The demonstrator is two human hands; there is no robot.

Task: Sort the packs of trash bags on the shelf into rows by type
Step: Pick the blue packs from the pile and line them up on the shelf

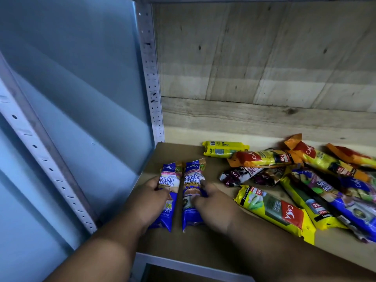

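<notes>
Two blue "Singlet Handle" packs lie side by side at the shelf's left end. My left hand (150, 198) grips the left blue pack (169, 180) from its left side. My right hand (211, 204) holds the right blue pack (192, 180) from its right side. To the right lies an unsorted heap: a yellow pack (272, 208) in front, another blue pack (333, 198), orange-red packs (262, 158), dark purple packs (240, 174), and a small yellow pack (223, 148) at the back.
The brown shelf board (183, 151) ends at a grey metal front rail (183, 265). A perforated metal upright (151, 78) and a glossy side panel (81, 98) close the left. A wooden back wall (264, 68) stands behind.
</notes>
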